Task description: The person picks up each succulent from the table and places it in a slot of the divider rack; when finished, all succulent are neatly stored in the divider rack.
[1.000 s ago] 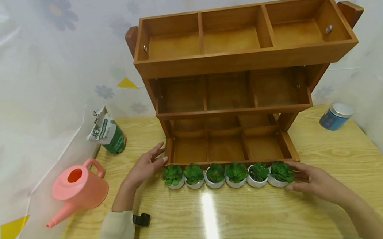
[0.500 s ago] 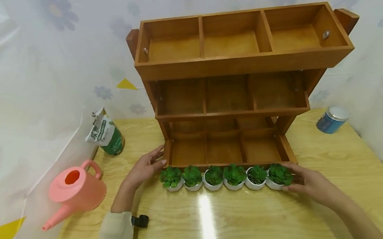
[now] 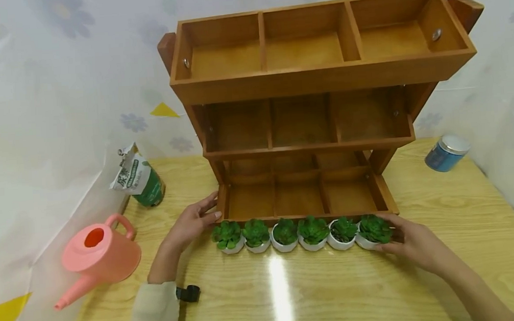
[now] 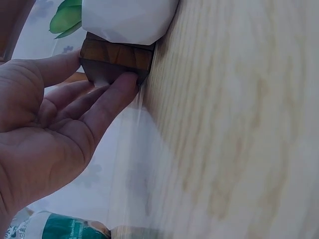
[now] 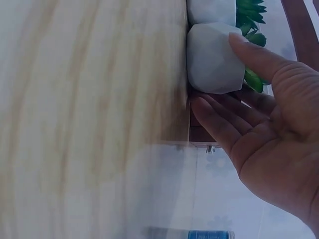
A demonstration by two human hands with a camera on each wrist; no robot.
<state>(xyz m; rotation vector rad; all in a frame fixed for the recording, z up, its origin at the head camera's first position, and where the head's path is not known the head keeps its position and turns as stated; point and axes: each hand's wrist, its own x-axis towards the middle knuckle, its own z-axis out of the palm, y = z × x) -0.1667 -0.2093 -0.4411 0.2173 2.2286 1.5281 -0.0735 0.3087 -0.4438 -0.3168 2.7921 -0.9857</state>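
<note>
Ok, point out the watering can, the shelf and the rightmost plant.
Watering can (image 3: 112, 258): head view, on the side of its body.
Shelf (image 3: 323, 80): head view, on the top tier's front board.
Rightmost plant (image 3: 374, 229): head view, on its leaves.

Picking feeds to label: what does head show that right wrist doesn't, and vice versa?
Head only: the left hand at the wooden rack's side, all three rack tiers, the full row of six potted plants, pink watering can, green-and-white bag.

Right wrist only: the palm side of the right hand, and the rightmost pot's outer wall down to the table.

Both: right hand, rightmost pot, parts of the rack, table, and apparently the blue jar, cut off in wrist.
</note>
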